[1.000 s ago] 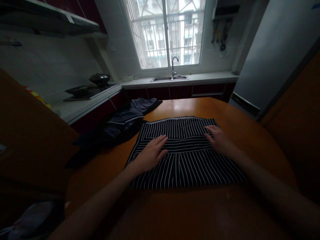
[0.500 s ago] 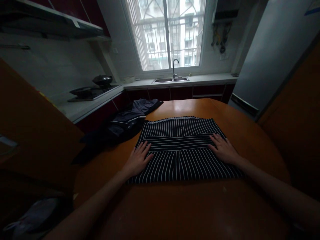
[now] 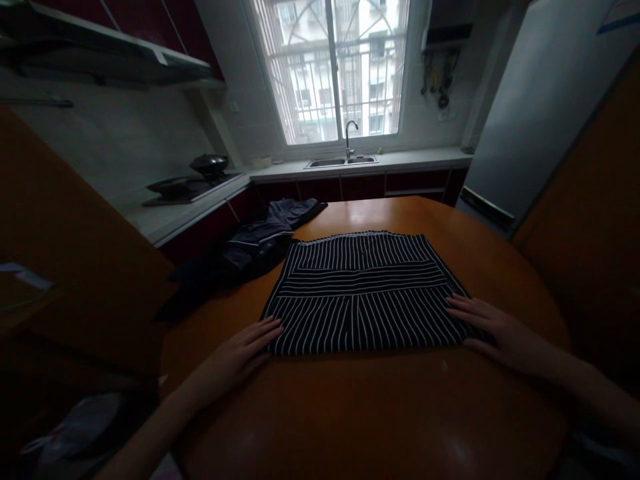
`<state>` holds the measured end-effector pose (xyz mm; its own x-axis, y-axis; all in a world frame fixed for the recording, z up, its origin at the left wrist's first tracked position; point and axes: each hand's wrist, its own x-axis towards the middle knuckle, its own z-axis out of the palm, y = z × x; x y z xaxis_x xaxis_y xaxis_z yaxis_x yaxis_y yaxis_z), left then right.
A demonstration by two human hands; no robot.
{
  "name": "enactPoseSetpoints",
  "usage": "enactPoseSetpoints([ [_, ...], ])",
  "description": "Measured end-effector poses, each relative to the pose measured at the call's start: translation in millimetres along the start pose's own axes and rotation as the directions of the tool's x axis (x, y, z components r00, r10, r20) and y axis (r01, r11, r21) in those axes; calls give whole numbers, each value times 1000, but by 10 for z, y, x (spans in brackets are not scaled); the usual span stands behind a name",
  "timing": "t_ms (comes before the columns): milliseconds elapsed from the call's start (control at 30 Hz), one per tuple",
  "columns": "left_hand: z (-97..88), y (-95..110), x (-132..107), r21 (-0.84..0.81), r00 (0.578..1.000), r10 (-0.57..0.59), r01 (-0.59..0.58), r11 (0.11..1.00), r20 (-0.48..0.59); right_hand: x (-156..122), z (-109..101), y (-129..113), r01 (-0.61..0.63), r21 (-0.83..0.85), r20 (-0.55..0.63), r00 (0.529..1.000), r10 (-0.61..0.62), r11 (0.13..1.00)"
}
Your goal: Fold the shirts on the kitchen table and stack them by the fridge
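A black garment with white stripes (image 3: 360,283) lies folded and flat on the round-ended wooden table (image 3: 360,407). Its stripes run lengthwise, except for a band of crosswise ones across the middle. At its near left corner rests my left hand (image 3: 245,350), fingers stretched over the cloth edge and the thumb underneath or beside it. My right hand (image 3: 493,330) lies at the near right corner, its fingers extended on the fabric. Neither hand grips the cloth. Beyond the left side is a dark, crumpled garment (image 3: 250,243) with white piping and some snaps.
A counter with a sink (image 3: 343,161) and faucet (image 3: 349,137) runs below the window. Pans (image 3: 210,165) sit on the stove at the left. The fridge (image 3: 540,113) stands at the right, and a bag-like light bundle (image 3: 80,427) lies low at the left.
Both hands have slid toward me and outward, from the middle band of the striped garment to its near corners. The garment itself stays flat in nearly the same place.
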<state>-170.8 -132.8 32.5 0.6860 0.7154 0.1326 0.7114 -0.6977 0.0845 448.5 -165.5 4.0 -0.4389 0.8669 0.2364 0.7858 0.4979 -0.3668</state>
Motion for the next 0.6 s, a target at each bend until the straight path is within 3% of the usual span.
enactPoseSetpoints([
  [233,-37,-3,25,120,994,65,-53,991,-93,-109,31,200,143,-83,-88,985,-150,986],
  [467,51,124,110,123,966,118,-92,988,-228,-77,113,256,47,-45,-191,980,-55,998],
  [600,-84,188,48,42,967,42,-33,999,-251,-121,-20,211,11,30,-176,984,-6,999],
])
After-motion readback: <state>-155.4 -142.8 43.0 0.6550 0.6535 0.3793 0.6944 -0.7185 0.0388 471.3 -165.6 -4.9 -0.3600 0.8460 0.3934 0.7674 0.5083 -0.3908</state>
